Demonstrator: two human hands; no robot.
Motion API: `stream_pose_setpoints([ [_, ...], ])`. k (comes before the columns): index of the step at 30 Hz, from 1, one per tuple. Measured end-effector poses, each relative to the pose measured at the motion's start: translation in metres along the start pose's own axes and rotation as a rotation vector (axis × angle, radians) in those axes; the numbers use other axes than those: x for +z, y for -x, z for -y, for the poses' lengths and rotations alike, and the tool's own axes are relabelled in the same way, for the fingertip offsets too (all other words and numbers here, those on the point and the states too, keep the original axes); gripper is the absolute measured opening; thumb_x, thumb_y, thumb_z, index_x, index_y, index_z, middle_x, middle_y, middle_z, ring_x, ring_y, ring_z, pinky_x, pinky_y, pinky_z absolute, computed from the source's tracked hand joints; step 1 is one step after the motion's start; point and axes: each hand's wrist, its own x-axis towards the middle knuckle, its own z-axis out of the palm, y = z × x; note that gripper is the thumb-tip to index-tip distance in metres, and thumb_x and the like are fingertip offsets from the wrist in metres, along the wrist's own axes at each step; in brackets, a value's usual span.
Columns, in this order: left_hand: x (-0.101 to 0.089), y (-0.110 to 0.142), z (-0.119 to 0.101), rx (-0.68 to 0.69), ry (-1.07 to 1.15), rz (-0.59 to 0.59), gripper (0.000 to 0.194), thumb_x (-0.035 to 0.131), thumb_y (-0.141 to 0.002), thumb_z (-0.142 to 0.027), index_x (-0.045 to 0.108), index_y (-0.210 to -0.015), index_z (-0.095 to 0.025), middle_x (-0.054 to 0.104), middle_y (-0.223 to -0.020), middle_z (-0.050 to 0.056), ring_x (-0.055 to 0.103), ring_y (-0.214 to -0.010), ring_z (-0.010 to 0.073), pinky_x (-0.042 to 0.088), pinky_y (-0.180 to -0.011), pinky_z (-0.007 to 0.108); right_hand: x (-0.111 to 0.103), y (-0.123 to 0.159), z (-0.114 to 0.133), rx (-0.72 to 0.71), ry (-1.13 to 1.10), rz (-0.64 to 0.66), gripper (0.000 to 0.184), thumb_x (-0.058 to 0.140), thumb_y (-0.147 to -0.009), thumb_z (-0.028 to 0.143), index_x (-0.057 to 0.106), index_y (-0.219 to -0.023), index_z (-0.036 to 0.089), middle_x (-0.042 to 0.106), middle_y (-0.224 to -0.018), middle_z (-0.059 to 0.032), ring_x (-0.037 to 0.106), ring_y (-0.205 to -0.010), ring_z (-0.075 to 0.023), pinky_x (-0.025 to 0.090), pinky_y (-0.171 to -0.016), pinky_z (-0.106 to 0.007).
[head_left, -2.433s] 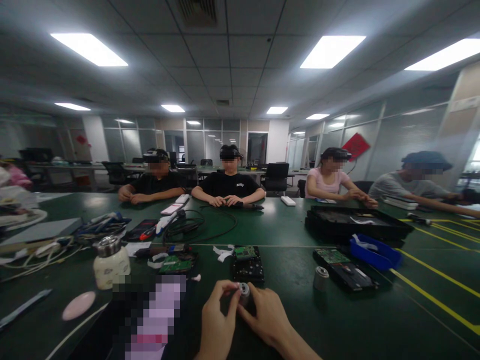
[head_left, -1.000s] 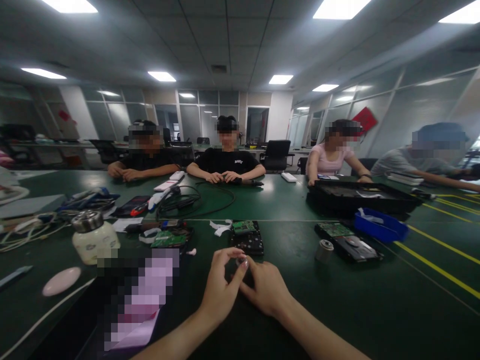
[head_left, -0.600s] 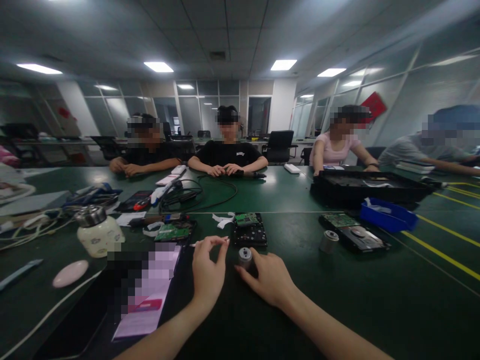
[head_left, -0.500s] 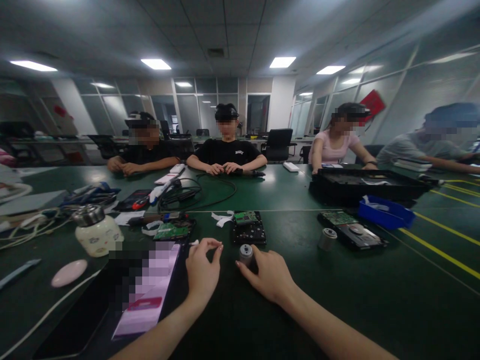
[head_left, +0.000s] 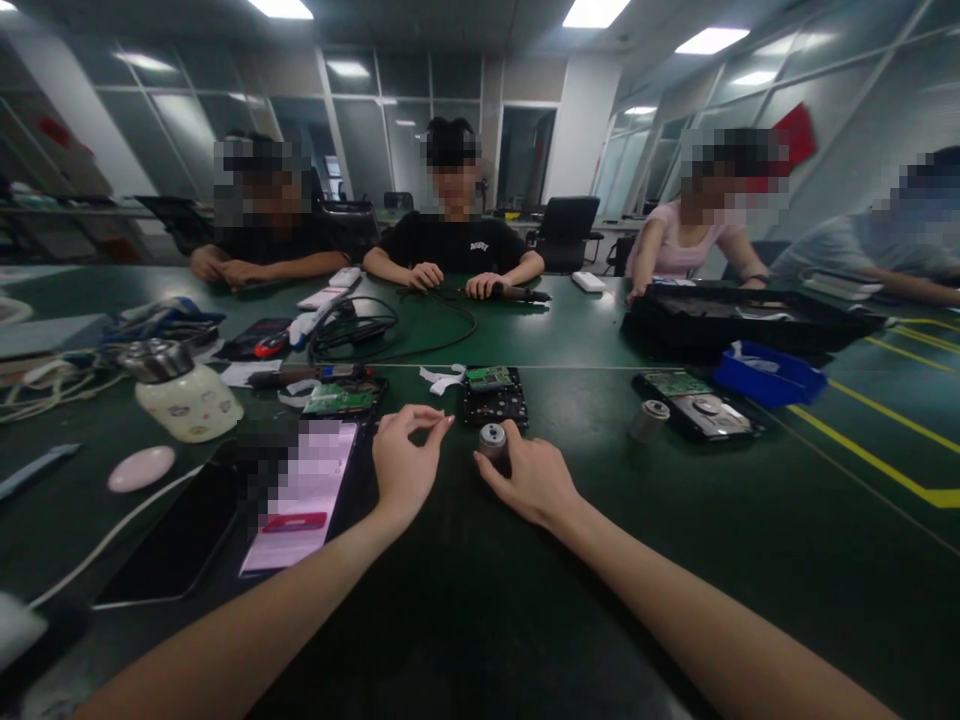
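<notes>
My left hand [head_left: 407,462] hovers over the table, its thumb and forefinger pinched together. Anything between these fingertips is too small to make out. My right hand [head_left: 534,476] curls its thumb and forefinger round a small silver metal cylinder [head_left: 493,437], which stands upright with dark marks on its top. Just beyond the hands lies a black hard drive [head_left: 495,407] with a green circuit board [head_left: 491,380] on it. White strips [head_left: 441,380] lie at its left side.
A second silver cylinder [head_left: 649,421] stands near another opened drive [head_left: 712,408] and a blue bin [head_left: 772,376] at right. To my left are a phone [head_left: 176,535], a cream bottle [head_left: 191,402], a pink oval [head_left: 141,468] and a green board [head_left: 337,398]. Several people sit opposite.
My view has tilted downward, so the table appears higher. Both hands keep nearly the same place and pose. Opposite, a person's hand has shifted onto a dark handheld tool.
</notes>
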Motion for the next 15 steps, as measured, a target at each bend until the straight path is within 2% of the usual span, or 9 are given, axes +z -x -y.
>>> stream_pose_setpoints([
  [2,0.004,0.0,-0.01,0.059,0.157,-0.046,0.013,0.065,-0.075,-0.031,0.06,-0.075,-0.019,0.067,-0.081,0.002,0.065,-0.077,0.0165,0.048,-0.077,0.031,0.002,-0.001,-0.001,-0.03,-0.004,0.006,0.033,0.035,-0.09,0.048,0.042,-0.101,0.017,0.066,-0.078,-0.0062,0.063,-0.07,-0.0211,0.036,-0.063,-0.027],
  [3,0.005,0.001,-0.015,0.077,0.229,-0.028,0.013,0.064,-0.075,-0.031,0.059,-0.076,-0.019,0.067,-0.082,0.002,0.066,-0.079,0.0161,0.049,-0.078,0.03,0.002,-0.001,-0.002,-0.049,-0.007,0.011,0.033,0.036,-0.091,0.048,0.042,-0.101,0.017,0.066,-0.079,-0.0062,0.063,-0.071,-0.0212,0.036,-0.064,-0.027],
  [6,0.01,0.007,-0.028,0.072,0.38,0.122,0.011,0.065,-0.076,-0.028,0.059,-0.08,-0.019,0.069,-0.083,0.002,0.067,-0.083,0.016,0.052,-0.077,0.028,0.004,-0.002,-0.004,-0.108,-0.017,0.021,0.032,0.037,-0.09,0.046,0.042,-0.102,0.017,0.066,-0.081,-0.0061,0.063,-0.072,-0.0212,0.037,-0.067,-0.027],
  [9,0.01,0.011,-0.031,0.033,0.418,0.225,0.011,0.066,-0.074,-0.026,0.059,-0.079,-0.019,0.07,-0.081,0.002,0.068,-0.081,0.0161,0.053,-0.076,0.028,0.006,-0.002,-0.005,-0.133,-0.011,0.03,0.032,0.038,-0.09,0.044,0.041,-0.105,0.016,0.066,-0.082,-0.0065,0.063,-0.071,-0.0211,0.037,-0.067,-0.028],
  [15,0.008,0.011,-0.031,0.057,0.391,0.241,0.011,0.065,-0.075,-0.023,0.058,-0.082,-0.018,0.069,-0.082,0.002,0.067,-0.082,0.0163,0.052,-0.078,0.029,0.006,-0.002,-0.006,-0.138,-0.03,0.031,0.032,0.038,-0.09,0.043,0.041,-0.106,0.015,0.066,-0.08,-0.0064,0.062,-0.069,-0.0206,0.036,-0.066,-0.028],
])
